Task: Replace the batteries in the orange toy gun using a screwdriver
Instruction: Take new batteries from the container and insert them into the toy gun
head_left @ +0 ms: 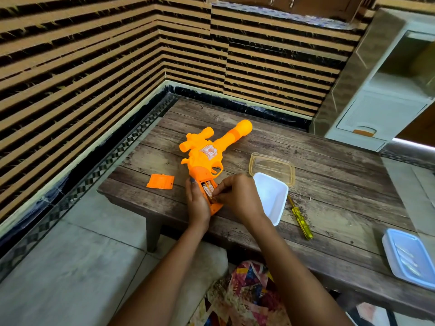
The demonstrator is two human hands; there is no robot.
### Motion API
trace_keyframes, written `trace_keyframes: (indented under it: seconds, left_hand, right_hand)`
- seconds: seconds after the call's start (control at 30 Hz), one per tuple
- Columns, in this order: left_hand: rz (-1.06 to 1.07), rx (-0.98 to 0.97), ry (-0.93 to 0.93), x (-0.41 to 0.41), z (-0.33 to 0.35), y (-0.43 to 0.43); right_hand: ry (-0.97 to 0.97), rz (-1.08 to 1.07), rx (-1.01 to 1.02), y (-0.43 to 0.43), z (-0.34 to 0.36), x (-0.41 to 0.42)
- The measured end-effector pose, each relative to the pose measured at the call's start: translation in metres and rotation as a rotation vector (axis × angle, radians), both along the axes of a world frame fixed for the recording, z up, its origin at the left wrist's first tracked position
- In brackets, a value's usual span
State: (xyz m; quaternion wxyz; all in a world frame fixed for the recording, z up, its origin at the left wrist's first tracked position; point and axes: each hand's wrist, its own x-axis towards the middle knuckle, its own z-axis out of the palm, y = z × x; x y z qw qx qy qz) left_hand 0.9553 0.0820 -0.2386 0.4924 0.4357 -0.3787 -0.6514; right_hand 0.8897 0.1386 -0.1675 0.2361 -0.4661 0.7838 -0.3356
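Note:
The orange toy gun [207, 151] lies on the wooden table [329, 184], barrel pointing away. Its grip faces me with the battery compartment uncovered, and batteries [207, 188] show inside. My left hand [196, 201] grips the gun's handle from the left side. My right hand [235, 196] pinches at a battery in the compartment with its fingertips. The orange battery cover [160, 181] lies flat on the table left of the gun. A yellow-handled screwdriver [300, 218] lies on the table to the right, untouched.
A clear plastic container [271, 168] and a white lid [270, 198] lie right of the gun. A second clear-lidded box [409, 255] sits at the table's near right edge. Striped walls close the corner behind. A white cabinet [381, 109] stands at the far right.

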Motion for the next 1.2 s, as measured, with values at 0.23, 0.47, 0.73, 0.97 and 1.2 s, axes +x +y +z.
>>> trace_keyframes:
  seconds: [0.23, 0.47, 0.73, 0.97, 1.2]
  left_hand:
    - [-0.006, -0.050, -0.002, 0.000, 0.000, 0.001]
    - [-0.031, -0.083, -0.005, 0.002, -0.004, 0.004]
    - [-0.029, -0.056, -0.011, 0.003, -0.004, 0.001]
    - [0.034, -0.072, -0.040, -0.002, -0.004, -0.001]
    - [0.009, -0.108, -0.050, -0.001, -0.007, -0.002]
  right_hand:
    - [0.006, 0.064, 0.078, -0.003, 0.006, -0.004]
    - [0.133, 0.064, 0.044, -0.015, 0.006, 0.006]
    - [0.148, 0.162, 0.123, -0.010, 0.012, -0.001]
    - [0.211, 0.141, 0.143, -0.012, 0.009, 0.005]
    - [0.232, 0.104, 0.120, -0.009, 0.007, 0.008]
